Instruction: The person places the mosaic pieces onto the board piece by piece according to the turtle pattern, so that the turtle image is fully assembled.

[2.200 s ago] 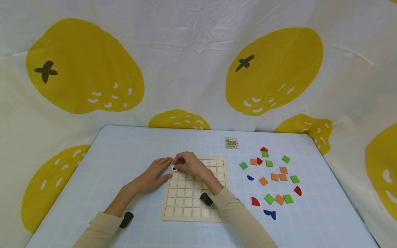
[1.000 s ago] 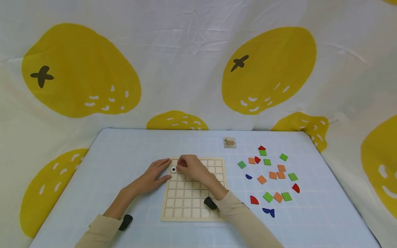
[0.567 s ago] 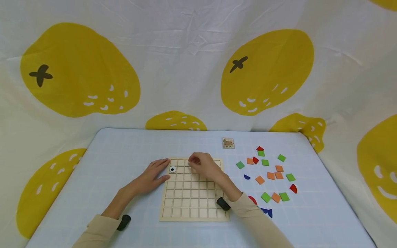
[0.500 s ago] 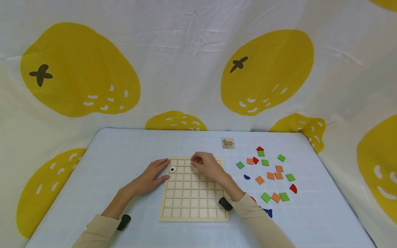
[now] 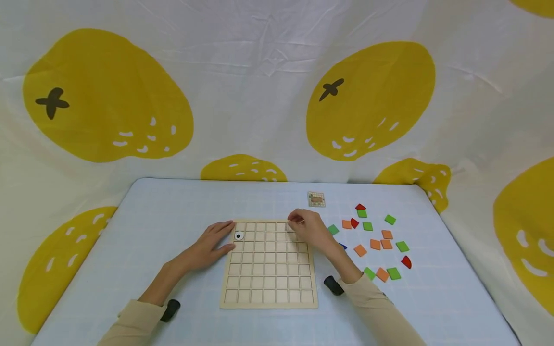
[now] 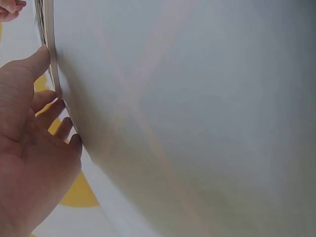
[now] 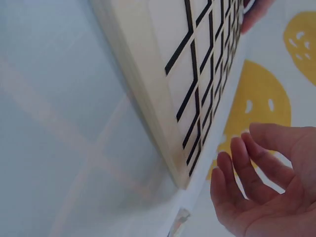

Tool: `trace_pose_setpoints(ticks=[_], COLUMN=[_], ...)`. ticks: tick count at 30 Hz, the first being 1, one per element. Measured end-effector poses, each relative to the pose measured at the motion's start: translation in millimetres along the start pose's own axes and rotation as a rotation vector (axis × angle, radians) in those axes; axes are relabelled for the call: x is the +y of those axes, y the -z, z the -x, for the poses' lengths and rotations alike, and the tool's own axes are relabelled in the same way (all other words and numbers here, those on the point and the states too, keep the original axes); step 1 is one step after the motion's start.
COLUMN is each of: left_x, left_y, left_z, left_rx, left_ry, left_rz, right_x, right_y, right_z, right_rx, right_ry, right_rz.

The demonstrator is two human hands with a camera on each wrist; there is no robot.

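A pale wooden grid board (image 5: 269, 283) lies on the table. In its upper left part sits a white round eye piece (image 5: 239, 235) with a black dot. My left hand (image 5: 209, 247) rests along the board's left edge, fingertips and thumb touching it; the left wrist view shows them against the board's side. Above the board's upper right corner hovers my right hand (image 5: 312, 229). Its fingers are loosely bent, and the right wrist view shows nothing between fingers and thumb.
Right of the board lie scattered green squares (image 5: 402, 246), orange squares (image 5: 360, 250) and red quarter-circle pieces (image 5: 406, 262). A blue piece (image 5: 343, 246) is partly hidden by the right arm. A small picture card (image 5: 316, 199) lies behind the board.
My right hand has let go of the eye piece, leaving it on the board, and moved right across the board to its upper right corner. The left hand has stayed at the edge.
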State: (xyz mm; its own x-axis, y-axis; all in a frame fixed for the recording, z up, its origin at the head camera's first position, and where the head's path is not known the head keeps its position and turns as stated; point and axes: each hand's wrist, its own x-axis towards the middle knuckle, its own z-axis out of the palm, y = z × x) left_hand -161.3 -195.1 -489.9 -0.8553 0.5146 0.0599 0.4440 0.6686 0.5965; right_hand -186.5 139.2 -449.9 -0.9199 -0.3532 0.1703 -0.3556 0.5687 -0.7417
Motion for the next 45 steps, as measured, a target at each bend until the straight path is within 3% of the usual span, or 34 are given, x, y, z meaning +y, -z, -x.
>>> trace_pose_setpoints(ticks=[9, 21, 31, 40, 45], left_x=[-1.2, 2.7, -1.5, -2.4, -0.8], left_y=[0.0, 2.6, 0.9, 1.0, 1.8], left_z=[1.0, 0.7, 0.1, -1.4, -1.2], left_rx=[0.004, -0.002, -0.002, -0.001, -0.001], left_ry=[0.017, 0.017, 0.013, 0.001, -0.001], left_rz=[0.009, 0.014, 0.017, 0.016, 0.013], right_x=[17.5, 39.1, 50.0, 50.7, 49.2], right_y=[20.8, 45.0, 50.7, 52.8, 52.2], right_z=[14.6, 41.3, 52.6, 51.5, 49.0], right_rx=[0.067, 0.055, 0.035, 0.043, 0.059], right_ry=[-0.116, -0.277, -0.278, -0.307, -0.281], right_rz=[0.070, 0.146, 0.201, 0.200, 0.197])
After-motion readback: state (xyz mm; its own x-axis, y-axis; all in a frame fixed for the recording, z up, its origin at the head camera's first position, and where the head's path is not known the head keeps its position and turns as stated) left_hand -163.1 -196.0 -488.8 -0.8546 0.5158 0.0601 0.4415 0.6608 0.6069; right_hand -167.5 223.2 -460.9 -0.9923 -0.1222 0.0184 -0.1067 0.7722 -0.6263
